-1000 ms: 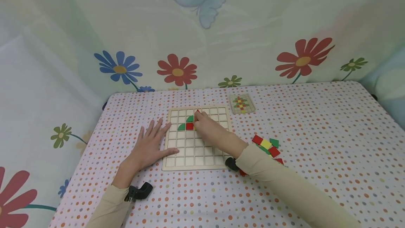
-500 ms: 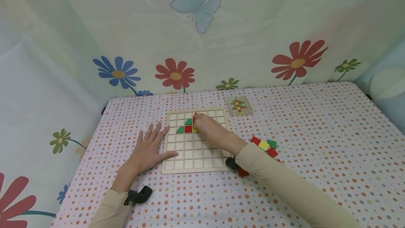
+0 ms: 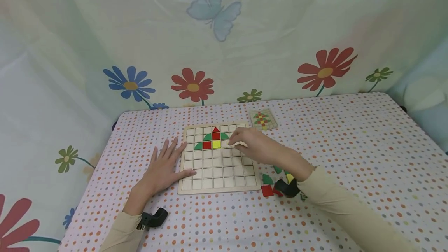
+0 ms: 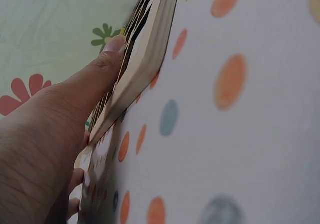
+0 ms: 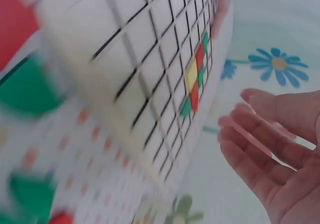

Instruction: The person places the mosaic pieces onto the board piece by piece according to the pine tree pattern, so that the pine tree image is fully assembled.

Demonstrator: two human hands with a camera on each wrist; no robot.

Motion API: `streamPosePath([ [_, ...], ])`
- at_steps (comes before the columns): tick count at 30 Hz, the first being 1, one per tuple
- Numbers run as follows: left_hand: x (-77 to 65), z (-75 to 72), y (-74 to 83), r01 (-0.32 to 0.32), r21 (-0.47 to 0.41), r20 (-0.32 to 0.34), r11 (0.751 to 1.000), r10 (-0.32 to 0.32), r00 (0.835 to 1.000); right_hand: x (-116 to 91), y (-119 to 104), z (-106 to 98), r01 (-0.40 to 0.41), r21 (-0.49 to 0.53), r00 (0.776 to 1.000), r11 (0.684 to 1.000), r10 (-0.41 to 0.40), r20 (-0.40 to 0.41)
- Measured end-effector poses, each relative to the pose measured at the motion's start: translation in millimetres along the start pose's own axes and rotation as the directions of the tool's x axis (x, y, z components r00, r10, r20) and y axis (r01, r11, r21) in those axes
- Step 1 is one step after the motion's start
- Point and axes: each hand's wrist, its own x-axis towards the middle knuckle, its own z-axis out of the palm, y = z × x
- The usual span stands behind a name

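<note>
A pale wooden grid board [image 3: 207, 184] lies flat on the table. In its upper rows sit a red triangle [image 3: 216, 130], a red square [image 3: 216, 136] beneath it, then a yellow square [image 3: 216, 144], with another red square [image 3: 207, 145] to the left. Green rounded pieces flank them, one [image 3: 224, 136] on the right. My left hand [image 3: 162, 168] rests with spread fingers on the board's left edge; the left wrist view shows its thumb [image 4: 102, 67] on the rim. Over the board's right side hovers my right hand [image 3: 259, 146], fingers loosely bent, holding nothing in the right wrist view.
Loose tiles lie right of the board, including a red square [image 3: 267, 191] and a green piece [image 3: 267, 179]; the right forearm covers some. Behind the board's right corner is a pattern card [image 3: 272, 112] with a tree design. A dotted cloth [image 3: 210, 224] covers the table.
My right hand has let go of the red piece near the top and drawn back to the right, uncovering the tiles beneath it. The left hand has stayed on the board's edge.
</note>
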Motion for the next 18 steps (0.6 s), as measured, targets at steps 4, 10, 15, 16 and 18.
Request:
streamPosePath([
  [4,1.1,-2.5,0.3,-0.001,0.002,-0.002,1.0,0.001,1.0,-30.2,16.1,-16.4,-0.028,-0.021,0.999,0.999,0.028,-0.035],
  [10,1.2,-4.1,1.3,-0.006,-0.005,-0.004,1.0,0.006,1.0,-62.1,46.3,-21.1,-0.163,-0.011,0.986,0.987,0.163,-0.018],
  [15,1.2,-3.4,2.2,0.003,-0.002,-0.001,1.0,-0.003,1.0,-74.9,66.8,-13.9,-0.241,0.05,0.97,0.969,0.242,-0.01],
  [16,1.2,-3.1,2.4,0.007,0.001,0.004,1.0,-0.007,1.0,-76.6,70.0,-12.1,-0.246,0.057,0.969,0.968,0.247,-0.012],
  [18,1.5,-2.2,2.6,0.011,0.009,0.009,1.0,-0.011,1.0,-79.4,75.3,-9.1,-0.246,0.064,0.969,0.967,0.248,-0.018],
])
